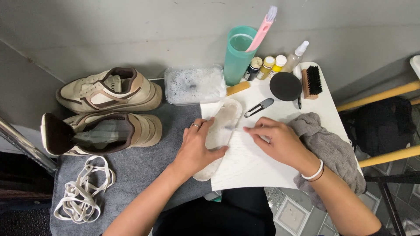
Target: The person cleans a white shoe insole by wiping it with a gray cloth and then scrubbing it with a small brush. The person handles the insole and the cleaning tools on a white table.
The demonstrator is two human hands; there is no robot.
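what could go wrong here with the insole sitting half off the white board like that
The insole overhangs the white board's near edge, pinned only by the left hand; it could slip once released. The right hand works close to the small snips, so a careless sweep might catch them. The tub of soapy water and the tall green cup stand just behind and could be knocked over.

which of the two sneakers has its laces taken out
The nearer sneaker, lying with its tongue pulled open and no laces. The farther sneaker by the wall is laced. Loose white laces lie nearby.
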